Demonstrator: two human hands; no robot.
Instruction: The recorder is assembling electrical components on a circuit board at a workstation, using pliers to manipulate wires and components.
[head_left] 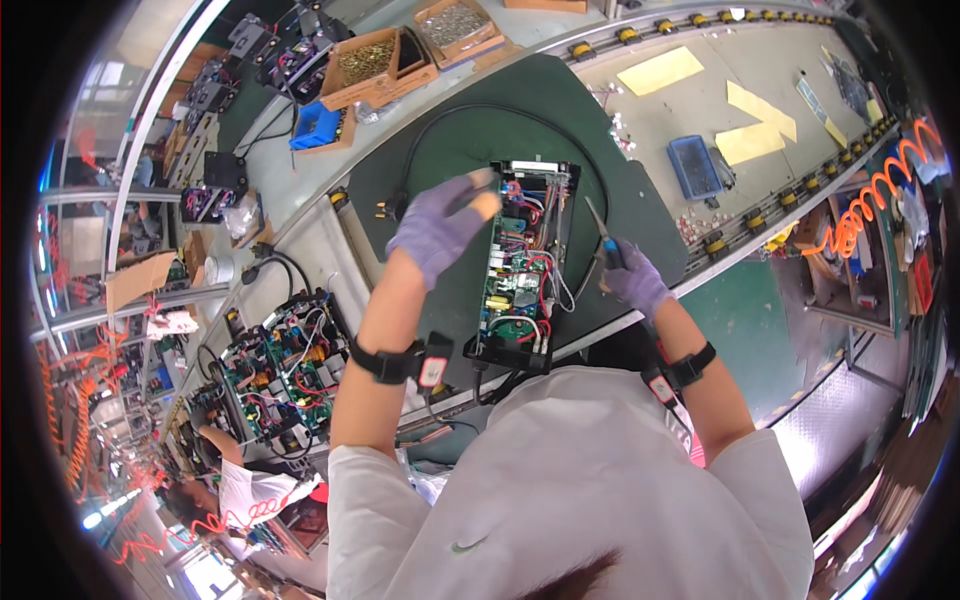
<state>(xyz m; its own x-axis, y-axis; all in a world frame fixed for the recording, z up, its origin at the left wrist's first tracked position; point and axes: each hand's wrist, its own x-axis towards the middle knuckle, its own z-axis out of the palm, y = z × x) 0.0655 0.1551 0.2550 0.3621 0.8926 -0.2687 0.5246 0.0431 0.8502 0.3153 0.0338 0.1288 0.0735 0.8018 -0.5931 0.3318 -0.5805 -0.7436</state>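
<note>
My left hand [445, 225], in a purple glove, reaches over the far left edge of an open electronic unit [525, 265]. Its fingers are stretched out and hold nothing that I can see. The unit is a long black housing with green circuit boards and red, white and blue wires inside. To the right of it, my gloved right hand [637, 280] is closed round long-nose pliers [606, 238] with blue handles, tip pointing away from me. The pliers are apart from the unit. A black power cord [490, 107] curves round the unit's far side.
A dark green mat [640, 215] lies under the unit. More wired units [290, 370] stand to the left, with a co-worker [245, 490] beyond. Boxes of screws [365, 62] and a blue bin [316, 126] are at the back; a blue tray [692, 167] is at right.
</note>
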